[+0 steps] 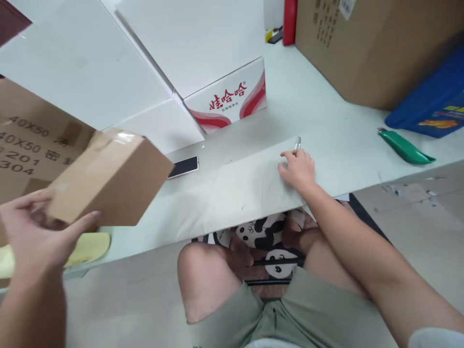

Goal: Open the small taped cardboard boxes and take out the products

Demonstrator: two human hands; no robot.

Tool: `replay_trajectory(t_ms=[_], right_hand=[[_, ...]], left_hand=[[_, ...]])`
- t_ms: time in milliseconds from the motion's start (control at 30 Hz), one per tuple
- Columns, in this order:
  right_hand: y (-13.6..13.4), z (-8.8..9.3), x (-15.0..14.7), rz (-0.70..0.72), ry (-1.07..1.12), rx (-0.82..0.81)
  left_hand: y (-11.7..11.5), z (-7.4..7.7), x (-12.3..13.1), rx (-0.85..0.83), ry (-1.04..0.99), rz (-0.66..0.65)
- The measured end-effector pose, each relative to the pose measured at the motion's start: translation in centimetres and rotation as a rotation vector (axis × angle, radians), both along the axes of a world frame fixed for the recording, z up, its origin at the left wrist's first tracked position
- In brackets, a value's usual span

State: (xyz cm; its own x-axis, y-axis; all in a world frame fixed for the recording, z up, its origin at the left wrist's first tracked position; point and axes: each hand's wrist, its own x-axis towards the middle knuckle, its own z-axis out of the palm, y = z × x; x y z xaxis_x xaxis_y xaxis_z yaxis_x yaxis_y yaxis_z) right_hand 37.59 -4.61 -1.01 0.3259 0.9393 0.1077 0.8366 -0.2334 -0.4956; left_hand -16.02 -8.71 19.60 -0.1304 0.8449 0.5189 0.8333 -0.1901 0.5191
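My left hand (47, 232) grips a small taped cardboard box (119, 183) by its near left end, thumb on one side and fingers partly hidden behind it. The box is tilted and held above the left part of the table. On the table's middle right, my right hand (299, 169) is palm down, its fingers curled over a small silvery object (297, 142). Only the narrow end of that object shows past the fingertips, so its kind is hidden. Right of this hand lies a green-handled tool (406, 146).
A phone (184, 167) lies on the pale table (239, 183) beyond the box. White cartons (232, 96) stand at the back, a large cardboard box (362, 53) and a blue container (431, 96) at the right. A printed carton (32, 140) and a yellow item (90, 246) are at left.
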Motion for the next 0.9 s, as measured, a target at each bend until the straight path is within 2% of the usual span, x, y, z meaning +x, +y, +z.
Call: replay_trajectory(t_ms=[100, 233, 300, 367, 433, 533, 600, 667, 733, 900], right_hand=[[0.3, -0.6, 2.0, -0.056, -0.001, -0.050], [0.7, -1.0, 3.8, -0.090, 0.022, -0.070], [1.0, -0.9, 4.4, -0.102, 0.019, -0.086], [1.2, -0.8, 4.8, -0.127, 0.032, -0.087], [1.7, -0.6, 5.0, -0.175, 0.160, -0.025], [2.6, 0.0, 4.7, -0.198, 0.587, 0.178], [3.0, 1.0, 4.2, -0.124, 0.851, 0.314], [2.8, 2.6, 3.3, -0.006, 1.020, 0.426], [2.0, 4.9, 2.3, 0.115, 1.091, 0.488], [-1.1, 11.0, -1.4, 0.263, 1.119, 0.520]], left_hand=[[2.2, -2.1, 5.8, 0.010, -0.034, -0.272], [5.5, -6.9, 12.3, -0.028, -0.064, -0.695], [6.4, -9.3, 14.3, -0.072, -0.122, -0.800], [6.7, -11.3, 15.6, -0.136, -0.159, -0.838], [6.6, -13.1, 16.2, -0.163, -0.193, -0.855], [6.3, -15.6, 16.7, -0.190, -0.288, -0.863], [6.1, -17.2, 17.1, -0.245, -0.441, -0.849], [5.9, -18.4, 17.8, -0.294, -0.617, -0.812], [5.6, -19.1, 18.5, -0.294, -0.714, -0.777], [4.7, -19.3, 20.0, -0.250, -0.808, -0.806]])
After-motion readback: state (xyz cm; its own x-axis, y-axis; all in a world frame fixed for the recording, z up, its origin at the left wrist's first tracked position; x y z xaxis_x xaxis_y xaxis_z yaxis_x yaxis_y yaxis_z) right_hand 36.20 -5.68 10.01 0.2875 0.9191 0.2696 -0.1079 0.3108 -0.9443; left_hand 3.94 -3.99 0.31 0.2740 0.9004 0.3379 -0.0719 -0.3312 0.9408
